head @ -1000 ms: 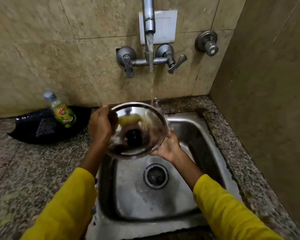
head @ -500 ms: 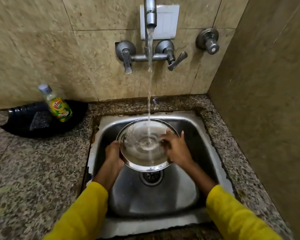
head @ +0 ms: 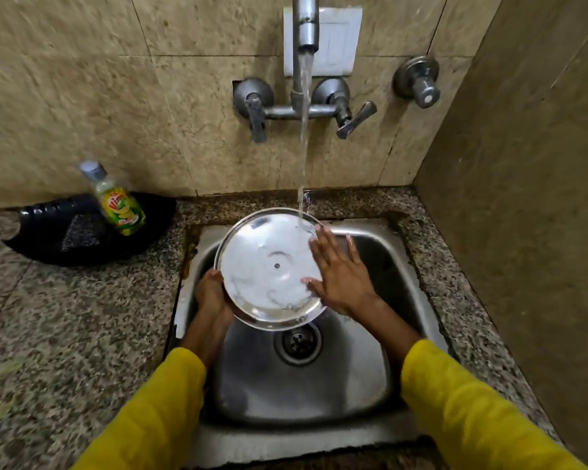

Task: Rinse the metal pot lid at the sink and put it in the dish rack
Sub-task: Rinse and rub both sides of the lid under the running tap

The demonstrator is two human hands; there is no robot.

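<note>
Metal pot lid point(head: 269, 266) over the sink point(head: 370, 395), underside up, tilted toward the viewer, far rim under the running stream from the tap point(head: 305, 25). A second ago the lid was raised with its knob side showing; half a second ago it was flipped and centred under the water; now it sits slightly left, so water strikes the upper right edge. Judgement: rinse mid-way, inner face being done, rack step not begun. Left hand point(head: 213, 295) grips the lid's lower left rim from beneath, fingers hidden behind the metal, holding its weight. Right hand point(head: 342, 279) open, fingers spread flat, palm on the lid's right edge, rubbing rather than clasping. Sink basin holds no dishes; drain point(head: 297, 341) open, just below the lid. Counter point(head: 65, 327) left: a dark tray-like dish point(head: 51, 228) with a green detergent bottle point(head: 118, 201) standing at its edge. No dish rack in view.
</note>
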